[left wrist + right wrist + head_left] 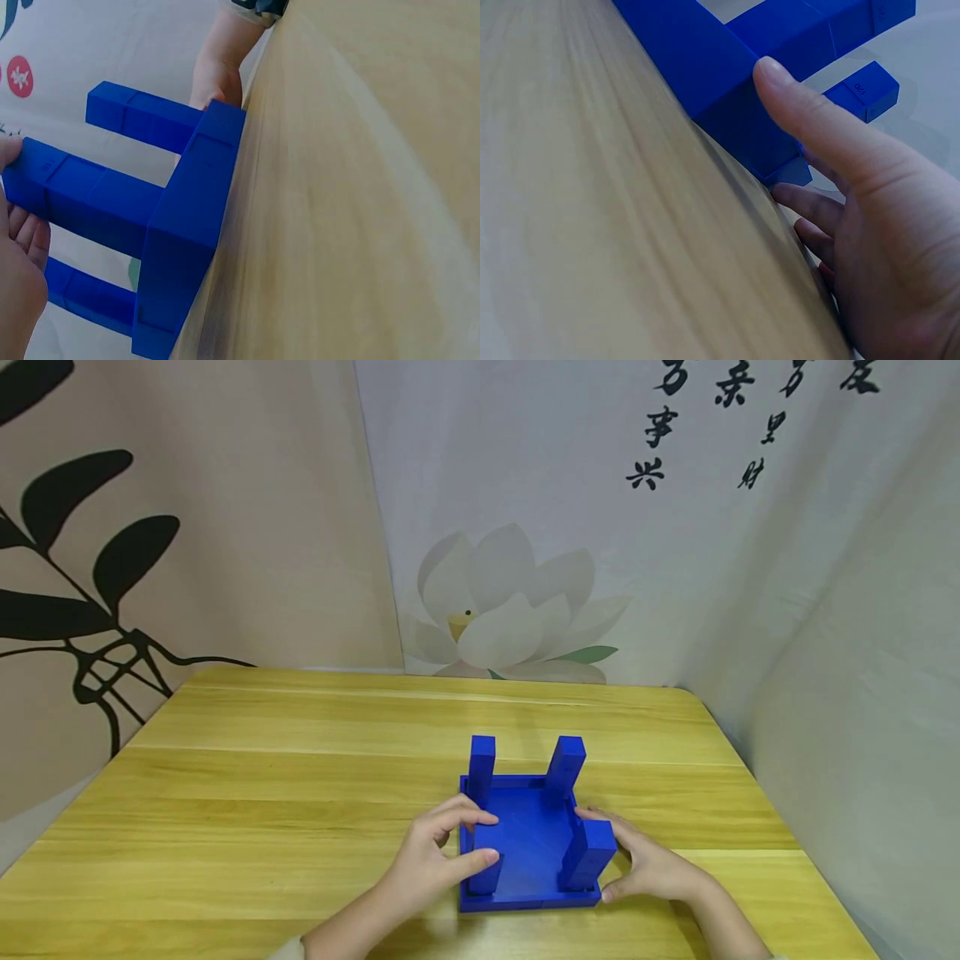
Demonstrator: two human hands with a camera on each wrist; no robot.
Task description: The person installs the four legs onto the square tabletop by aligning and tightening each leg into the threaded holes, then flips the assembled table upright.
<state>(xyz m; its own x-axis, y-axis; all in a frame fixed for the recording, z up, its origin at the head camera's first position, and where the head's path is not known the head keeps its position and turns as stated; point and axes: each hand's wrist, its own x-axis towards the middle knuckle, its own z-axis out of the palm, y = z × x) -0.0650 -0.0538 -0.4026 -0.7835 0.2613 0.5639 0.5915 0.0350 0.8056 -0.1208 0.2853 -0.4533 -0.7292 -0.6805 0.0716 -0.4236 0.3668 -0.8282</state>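
Observation:
A blue square tray-like frame (531, 852) with raised rims lies on the wooden table, a blue block post standing up at each corner. My left hand (427, 860) pinches the near-left post (486, 883) close to its top, between thumb and fingers. In the left wrist view that post (97, 196) shows a seam across it and small raised marks. Along the frame's right side rests my right hand (648, 867), thumb at the near-right corner and fingers reaching along the outer wall. The right wrist view shows the thumb (778, 75) touching the frame's edge, fingers loosely bent.
The near-right post (588, 858) and the two far posts (482, 764) lean outward in the head view. The wooden table (262, 810) reaches back to a hanging cloth (517, 468) printed with a lotus and dark characters. Another cloth side (862, 677) borders the right.

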